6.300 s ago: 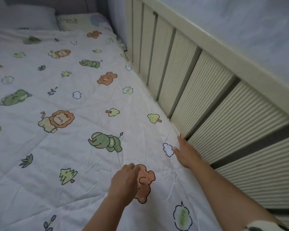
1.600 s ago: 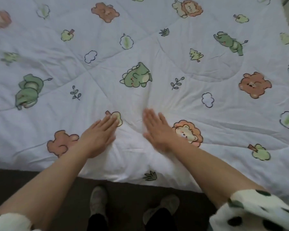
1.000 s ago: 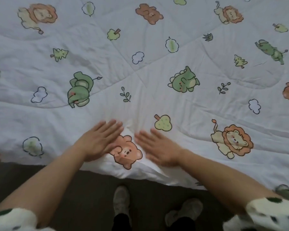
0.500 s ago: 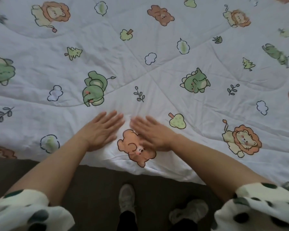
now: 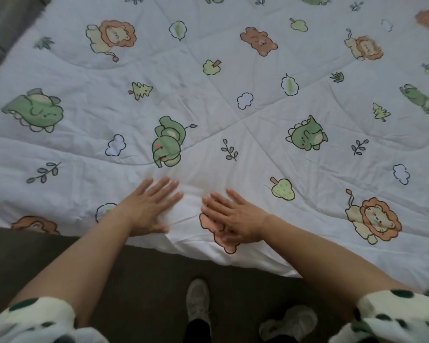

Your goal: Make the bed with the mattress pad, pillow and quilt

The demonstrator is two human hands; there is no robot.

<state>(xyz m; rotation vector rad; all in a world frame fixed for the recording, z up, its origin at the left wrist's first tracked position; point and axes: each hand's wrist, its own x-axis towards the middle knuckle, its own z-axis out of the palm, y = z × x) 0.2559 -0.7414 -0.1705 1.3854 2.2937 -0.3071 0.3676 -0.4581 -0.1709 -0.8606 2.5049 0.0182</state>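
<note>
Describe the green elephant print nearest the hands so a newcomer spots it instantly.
On the quilt, find the left hand pressed flat near the front edge. The elephant sits just beyond its fingertips. Unlike the spiky green dinosaurs either side, it has a trunk and thin tail.

My quilt (image 5: 233,107) is matt white cloth, stitched in lines, finely creased and printed. My left sleeve (image 5: 30,320) at 7 o'clock and right sleeve (image 5: 394,315) at 5 o'clock look fleecy. The floor (image 5: 146,280) at 6 o'clock looks dull and dark.
</note>
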